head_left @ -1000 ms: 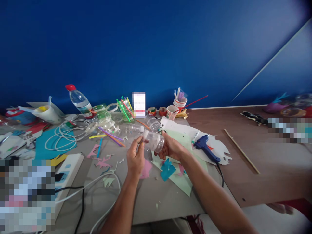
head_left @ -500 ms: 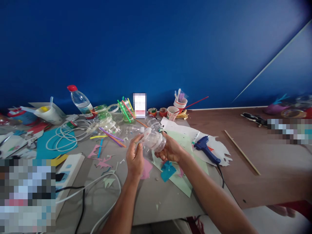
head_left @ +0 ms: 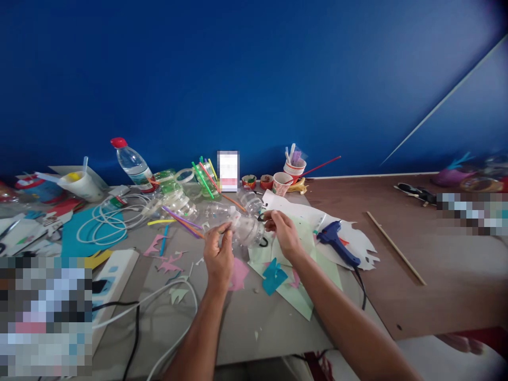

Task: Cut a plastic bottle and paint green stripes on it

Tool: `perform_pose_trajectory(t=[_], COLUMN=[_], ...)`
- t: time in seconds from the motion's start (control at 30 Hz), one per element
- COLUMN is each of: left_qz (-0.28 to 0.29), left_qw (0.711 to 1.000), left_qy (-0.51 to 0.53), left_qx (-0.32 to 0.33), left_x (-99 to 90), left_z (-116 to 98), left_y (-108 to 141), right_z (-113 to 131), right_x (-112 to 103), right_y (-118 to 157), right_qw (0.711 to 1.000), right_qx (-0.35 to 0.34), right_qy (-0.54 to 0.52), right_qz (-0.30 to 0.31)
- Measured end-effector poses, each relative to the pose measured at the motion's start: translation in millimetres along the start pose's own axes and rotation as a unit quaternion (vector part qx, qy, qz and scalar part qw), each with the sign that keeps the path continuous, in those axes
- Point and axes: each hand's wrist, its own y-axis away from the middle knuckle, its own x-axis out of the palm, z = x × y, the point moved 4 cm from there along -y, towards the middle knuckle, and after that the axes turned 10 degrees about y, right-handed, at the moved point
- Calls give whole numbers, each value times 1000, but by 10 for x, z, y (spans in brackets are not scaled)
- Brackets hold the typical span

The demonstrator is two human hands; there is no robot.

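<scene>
A clear plastic bottle piece (head_left: 246,228) is held above the middle of the table, its narrow neck end toward the left. My left hand (head_left: 219,254) pinches it at the neck end. At its wide end is my right hand (head_left: 281,231), fingers curled, near a small black curved piece (head_left: 263,242); whether the fingertips grip anything is hard to make out. Below lie a pink paper scrap (head_left: 239,274), a blue paper piece (head_left: 273,276) and pale green paper (head_left: 304,299).
A blue glue gun (head_left: 338,243) rests on white paper at the right, beside a wooden stick (head_left: 396,247). Coiled white cable (head_left: 99,241), a power strip (head_left: 115,280) and a red-capped bottle (head_left: 133,165) stand or lie left. Paper cups (head_left: 281,183) are at the back.
My right hand has shifted from under the bottle piece's side to its wide end, with the fingers more raised. The black curved piece now shows there. My left hand stays at the neck.
</scene>
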Motion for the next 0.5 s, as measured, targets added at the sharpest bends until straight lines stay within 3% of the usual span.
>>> perform_pose_trajectory(t=[0.07,0.2,0.5], left_qz=[-1,10,41], left_qw=[1000,1000,999], left_qy=[-8,-10,-16], left_qx=[6,5,29], left_x=[1,9,52], left_z=[3,2,-98], left_y=[0,1,12], right_z=[101,266,376], right_x=[-35,-24,56], right_y=[28,145,271], right_qw=[995,975,947], right_qx=[-90,-194,-287], right_qy=[39,110,144], right_qz=[-27,-24,27])
